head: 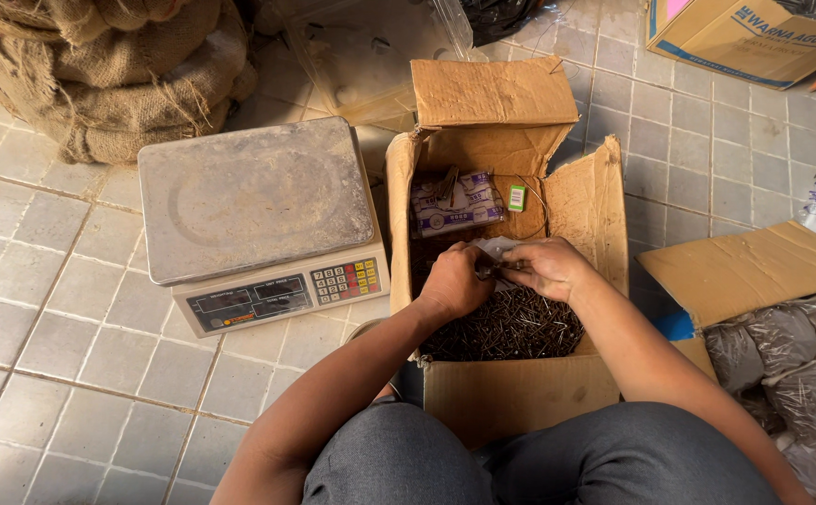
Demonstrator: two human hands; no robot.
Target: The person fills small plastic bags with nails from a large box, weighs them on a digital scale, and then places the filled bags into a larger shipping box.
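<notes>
Both hands inside an open cardboard box (483, 187) on the tiled floor (71, 374), over a dark heap of nails (511, 327) filling its bottom. Left hand (453, 281) curled into a loose fist, fingers closed on the edge of a clear plastic bag (499, 248), with a pinch of nails seemingly in the grip too. Right hand (546, 266) just beside it, almost touching, fingers bent inward and pinching the same bag at its mouth; cannot tell exactly how many fingers on it. Bag held low, just above the nails, near the middle of the box. Behind the hands, at the far wall of the box, a small printed packet (454, 201) and a little green tag (517, 196). Left of the box, touching or nearly so, a weighing scale (258, 201) with a bare steel platter. Burlap sacks (108, 75) at the far left, filled clear bags (791, 346) in another carton at the right.
</notes>
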